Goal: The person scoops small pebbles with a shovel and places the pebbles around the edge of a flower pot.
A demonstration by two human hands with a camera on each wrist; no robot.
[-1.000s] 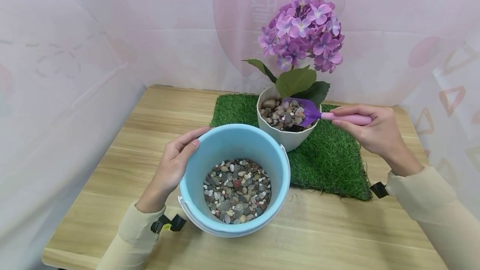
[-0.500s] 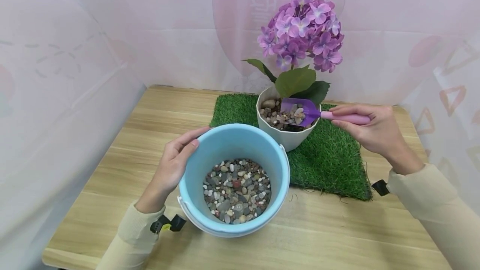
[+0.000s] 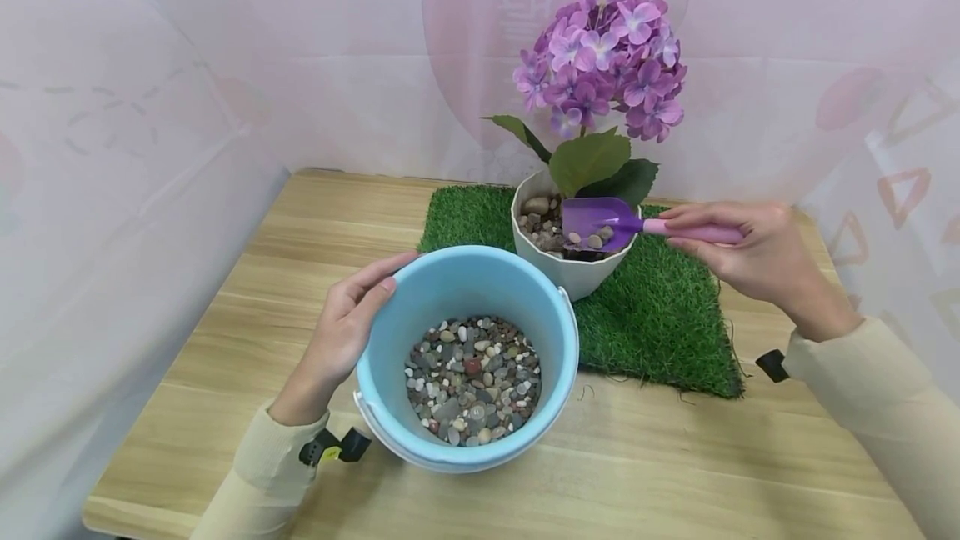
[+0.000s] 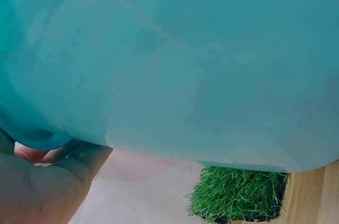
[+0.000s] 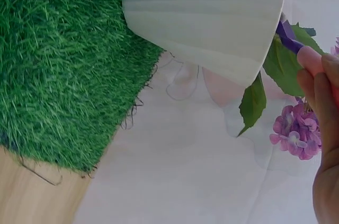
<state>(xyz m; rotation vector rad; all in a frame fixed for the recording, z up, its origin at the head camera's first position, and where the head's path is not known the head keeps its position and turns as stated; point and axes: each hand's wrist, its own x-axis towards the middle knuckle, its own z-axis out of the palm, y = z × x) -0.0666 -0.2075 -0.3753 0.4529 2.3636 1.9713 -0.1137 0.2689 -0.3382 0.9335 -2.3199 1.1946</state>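
My right hand (image 3: 750, 252) grips the pink handle of a small purple shovel (image 3: 592, 215), also seen at the edge of the right wrist view. The shovel's blade is over the white flower pot (image 3: 573, 273), with a few pebbles (image 3: 596, 238) on it. More stones lie in the pot around the stem of a purple hydrangea (image 3: 600, 65). My left hand (image 3: 345, 319) holds the far left rim of a light blue bucket (image 3: 468, 269), thumb at the rim. Many small mixed pebbles (image 3: 472, 382) cover the bucket's bottom. In the left wrist view the bucket wall (image 4: 185, 75) hides most else.
The pot stands on a green artificial grass mat (image 3: 660, 332), which lies on a wooden table (image 3: 637, 457). Bucket and pot stand close together. A pale printed cloth (image 3: 337, 90) hangs behind the table and at both sides.
Most pebbles have slid off the shovel's blade into the pot, leaving a few on it. My right wrist has shifted slightly to the right. The left hand and bucket stay put.
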